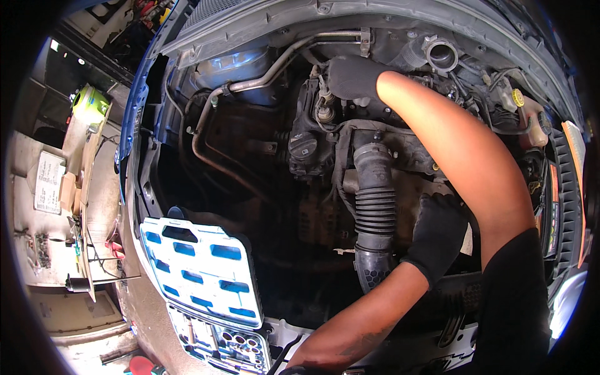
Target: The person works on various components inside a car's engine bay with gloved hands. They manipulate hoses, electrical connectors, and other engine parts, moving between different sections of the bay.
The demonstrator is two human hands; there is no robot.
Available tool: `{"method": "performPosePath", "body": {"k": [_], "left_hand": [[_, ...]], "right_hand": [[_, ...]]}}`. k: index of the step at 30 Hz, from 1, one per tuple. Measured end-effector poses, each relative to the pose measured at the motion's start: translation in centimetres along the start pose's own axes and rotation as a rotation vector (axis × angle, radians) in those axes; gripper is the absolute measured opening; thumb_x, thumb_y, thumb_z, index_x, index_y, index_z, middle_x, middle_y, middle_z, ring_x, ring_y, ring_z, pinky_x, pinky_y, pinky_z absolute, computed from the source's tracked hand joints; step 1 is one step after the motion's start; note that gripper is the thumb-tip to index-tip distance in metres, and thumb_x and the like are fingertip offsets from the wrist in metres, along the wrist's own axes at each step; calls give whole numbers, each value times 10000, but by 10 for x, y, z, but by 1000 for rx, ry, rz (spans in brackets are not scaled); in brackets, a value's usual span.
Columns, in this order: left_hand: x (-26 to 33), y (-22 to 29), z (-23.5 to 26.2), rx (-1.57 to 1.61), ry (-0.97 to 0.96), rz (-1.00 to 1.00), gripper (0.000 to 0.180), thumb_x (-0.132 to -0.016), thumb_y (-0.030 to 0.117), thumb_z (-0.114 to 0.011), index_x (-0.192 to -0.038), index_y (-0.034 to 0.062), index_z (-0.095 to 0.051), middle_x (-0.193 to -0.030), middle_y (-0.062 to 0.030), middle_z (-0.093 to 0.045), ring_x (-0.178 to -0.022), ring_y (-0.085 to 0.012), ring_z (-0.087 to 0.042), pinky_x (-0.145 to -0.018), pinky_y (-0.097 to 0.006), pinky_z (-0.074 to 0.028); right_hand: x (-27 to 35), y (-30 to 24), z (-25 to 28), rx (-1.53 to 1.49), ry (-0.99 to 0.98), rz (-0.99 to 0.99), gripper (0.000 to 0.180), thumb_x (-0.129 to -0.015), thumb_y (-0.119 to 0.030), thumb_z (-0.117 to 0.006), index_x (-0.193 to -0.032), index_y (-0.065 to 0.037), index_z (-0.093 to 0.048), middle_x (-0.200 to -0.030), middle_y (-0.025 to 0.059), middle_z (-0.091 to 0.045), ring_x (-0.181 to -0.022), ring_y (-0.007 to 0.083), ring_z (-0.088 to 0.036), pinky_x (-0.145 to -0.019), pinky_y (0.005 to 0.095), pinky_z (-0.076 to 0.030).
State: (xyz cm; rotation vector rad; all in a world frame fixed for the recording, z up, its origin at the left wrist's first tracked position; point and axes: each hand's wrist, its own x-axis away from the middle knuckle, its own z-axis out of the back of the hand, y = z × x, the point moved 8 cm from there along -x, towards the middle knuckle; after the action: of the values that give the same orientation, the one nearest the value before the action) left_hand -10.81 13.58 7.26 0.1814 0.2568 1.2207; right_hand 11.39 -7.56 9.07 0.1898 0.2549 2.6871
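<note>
Engine [405, 147], head view: where does it sit?

Centre to upper centre of the frame, in the bay. Both your hands are in there, black gloves on.

Your left hand [437, 232]?

Right of centre. Your forearm runs up from the lower edge. Fingers curled in toward the palm, but the palm side is hidden: can't tell if they're clamped on anything.

Nearest part?

Ribbed black hose [375, 209], left of that hand, running down the centre of the frame.

And your right hand [350, 76]?

Upper centre, over the top of the engine. Your bare arm bends at the right of the frame and slants up-left to it. Fingertips don't show, so can't tell whether they're apart, together or on a part.

Around it?

Round black cap [303, 147] below and to its left. Metal pipe [250, 83] upper left of centre. Open-ended duct [412, 53] upper right of centre, reservoir [534, 122] with a yellow lid [517, 98] farther right.

Tools?

Lower left: tool case [200, 269] open, lid raised, sockets [239, 339] in the lower half.
</note>
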Motion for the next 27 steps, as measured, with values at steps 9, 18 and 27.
{"method": "performPosePath", "body": {"k": [9, 18, 27], "left_hand": [[0, -1, 1, 79, -17, 8, 181, -790, 144, -633, -943, 52, -665, -885, -103, -600, -884, -267, -591, -760, -420, -427], [1, -2, 10, 110, 63, 10, 169, -790, 148, -631, -929, 59, -664, -896, -104, -609, -866, -265, -596, -759, -420, -430], [0, -2, 7, 71, 32, 33, 168, -800, 158, -618, -919, 53, -674, -891, -107, -611, -876, -269, -594, -766, -430, -436]], "right_hand": [[-1, -3, 14, 12, 102, 44, 214, -758, -230, -679, -819, -50, -777, -837, 178, -728, -808, 346, -717, -734, 438, -571], [26, -2, 1, -125, -87, -165, 300, -905, -219, -595, -1010, 49, -680, -1061, 224, -696, -1030, 384, -674, -863, 475, -540], [18, 0, 23, -165, 69, 89, 188, -837, -166, -583, -861, -30, -711, -959, 176, -707, -896, 358, -683, -787, 462, -545]]}}
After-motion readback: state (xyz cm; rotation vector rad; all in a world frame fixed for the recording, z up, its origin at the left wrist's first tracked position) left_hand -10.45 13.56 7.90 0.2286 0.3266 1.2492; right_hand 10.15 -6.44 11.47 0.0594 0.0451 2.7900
